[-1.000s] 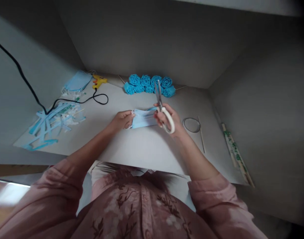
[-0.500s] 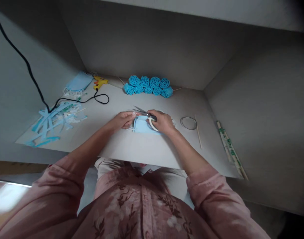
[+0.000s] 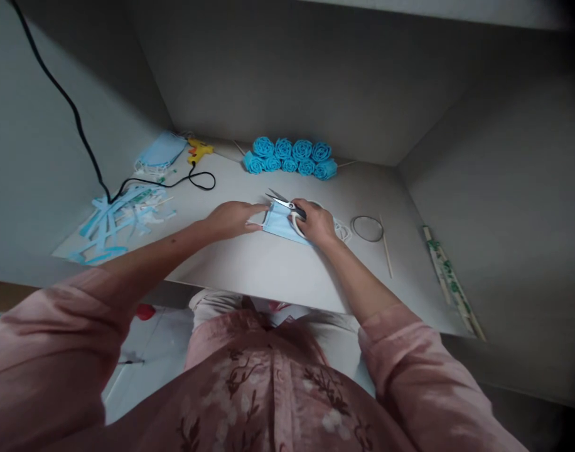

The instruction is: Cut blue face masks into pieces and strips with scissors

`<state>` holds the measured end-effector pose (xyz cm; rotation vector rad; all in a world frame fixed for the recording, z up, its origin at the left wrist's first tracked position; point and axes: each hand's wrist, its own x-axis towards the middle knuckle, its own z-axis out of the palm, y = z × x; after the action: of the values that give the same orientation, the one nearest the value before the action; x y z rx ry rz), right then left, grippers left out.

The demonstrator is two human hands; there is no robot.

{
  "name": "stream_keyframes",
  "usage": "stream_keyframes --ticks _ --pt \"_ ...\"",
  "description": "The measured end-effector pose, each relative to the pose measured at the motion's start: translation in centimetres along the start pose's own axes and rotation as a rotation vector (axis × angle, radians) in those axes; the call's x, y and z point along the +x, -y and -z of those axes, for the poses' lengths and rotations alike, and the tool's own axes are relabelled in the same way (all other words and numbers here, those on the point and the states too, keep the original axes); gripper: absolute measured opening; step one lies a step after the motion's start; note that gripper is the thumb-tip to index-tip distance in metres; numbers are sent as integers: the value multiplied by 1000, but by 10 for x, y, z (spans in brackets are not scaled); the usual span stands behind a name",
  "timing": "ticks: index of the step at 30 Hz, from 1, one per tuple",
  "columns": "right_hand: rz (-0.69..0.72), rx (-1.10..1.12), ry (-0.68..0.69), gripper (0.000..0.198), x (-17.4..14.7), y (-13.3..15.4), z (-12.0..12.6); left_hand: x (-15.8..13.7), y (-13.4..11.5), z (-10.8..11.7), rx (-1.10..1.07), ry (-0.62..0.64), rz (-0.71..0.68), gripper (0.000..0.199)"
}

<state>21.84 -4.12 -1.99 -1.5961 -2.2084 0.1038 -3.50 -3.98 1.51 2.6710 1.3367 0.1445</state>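
Note:
A light blue face mask lies flat on the white tabletop in front of me. My right hand is closed around a pair of scissors with dark and white handles. Their blades are parted and point left over the mask's upper left corner. At the mask's left end, my left hand has thumb and forefinger spread, with the tips touching or very near the edge. A white ear loop shows in the gap between them. To the right of the mask, loose white ear loops lie in a small heap.
Blue rolled roses are stacked at the back. At left are a yellow glue gun with a black cord, stacked masks and blue strips. A wire coil, a thin stick and wrapped sticks lie at right.
My left thumb and forefinger have gone from a pinch on the white loop to spread apart. The scissors remain in my right hand with blades parted. The whole view has shifted slightly.

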Motion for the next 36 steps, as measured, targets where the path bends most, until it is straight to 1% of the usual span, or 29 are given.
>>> stream_keyframes --ticks 2,4,7,10,12,15,18,22,24,26,28,29,33,34,36 --pt "5 -1 -5 39 0 -1 0 3 -8 4 102 27 -37 68" --pt "14 2 -6 39 0 -2 -1 6 -15 10 151 69 -45 72" --pt "18 8 -7 39 0 -3 -1 7 -18 18 192 172 -44 60" --pt "18 18 -13 39 0 -4 -2 4 -16 25 158 252 -68 51" --pt "19 30 -18 38 0 -5 -2 0 -14 29 70 277 -73 52" --pt "21 39 -33 38 0 -5 -3 -6 -11 34 -113 312 -34 58" --pt "23 40 -37 38 -1 -6 -4 -13 -8 38 -291 315 9 65" --pt "26 53 -34 40 -1 -7 -5 -21 1 41 -551 331 21 75" --pt "21 56 -41 40 0 -7 -5 -22 3 40 -665 313 68 74" --pt "20 58 -51 40 0 -7 -6 -20 3 36 -708 246 166 72" --pt "19 60 -57 39 -1 -7 -6 -14 -1 29 -655 170 257 73" --pt "17 60 -58 39 -1 -6 -6 -10 -3 25 -591 147 271 70" --pt "22 65 -61 39 -1 -6 -5 5 -14 13 -221 89 236 42" --pt "24 68 -63 39 0 -6 -5 6 -15 11 -167 74 237 38" --pt "19 74 -65 39 0 -6 -5 7 -16 7 -144 45 238 34"
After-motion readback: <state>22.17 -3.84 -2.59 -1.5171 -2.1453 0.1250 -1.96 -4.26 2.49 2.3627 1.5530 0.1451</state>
